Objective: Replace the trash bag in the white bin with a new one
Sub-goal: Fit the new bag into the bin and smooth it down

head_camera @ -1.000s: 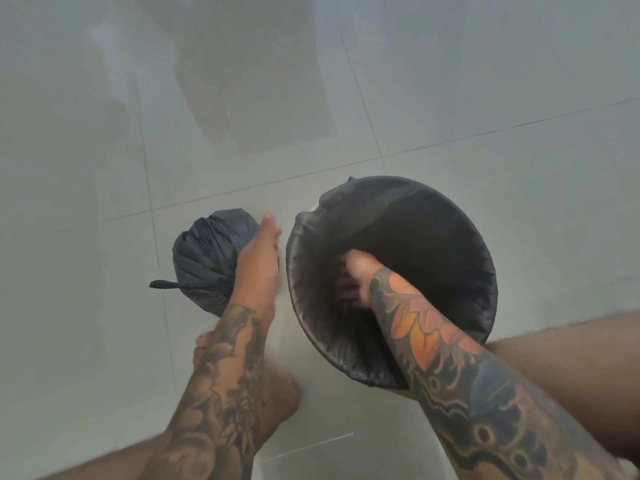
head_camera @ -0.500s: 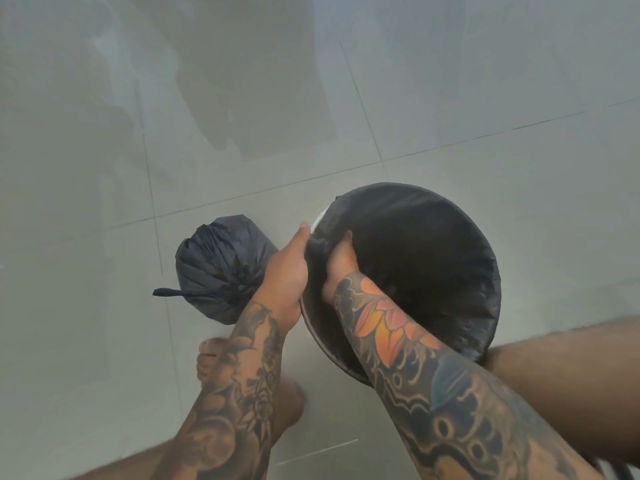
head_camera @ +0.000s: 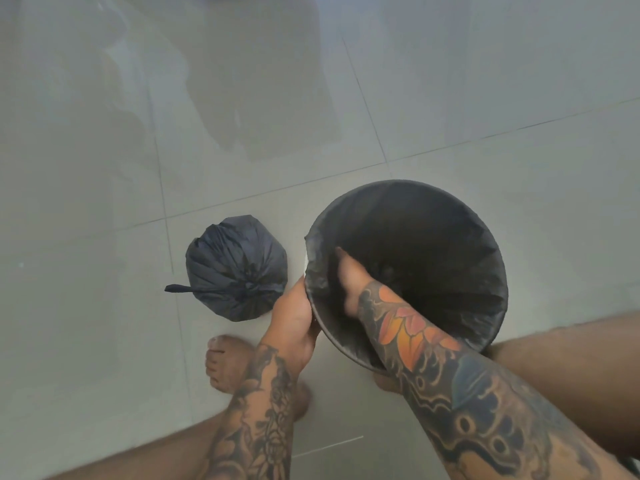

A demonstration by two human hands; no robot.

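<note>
The round bin stands on the floor, lined with a new black trash bag (head_camera: 433,244) whose edge is folded over the rim; only a thin sliver of the white bin (head_camera: 305,268) shows at the left. My left hand (head_camera: 294,317) grips the bin's near-left rim from outside, over the black plastic. My right hand (head_camera: 346,275) is inside the bin, pressed against the liner at the left inner wall. The old bag (head_camera: 237,268), black, full and tied with a tail sticking left, sits on the floor to the bin's left.
Pale glossy floor tiles (head_camera: 519,81) extend all around. My bare left foot (head_camera: 225,362) is planted below the tied bag, and my right leg (head_camera: 571,355) lies against the bin's near-right side.
My left hand left the tied bag and took the bin's rim. My right hand rose from deep in the liner to the left rim, then slid back in along the wall.
</note>
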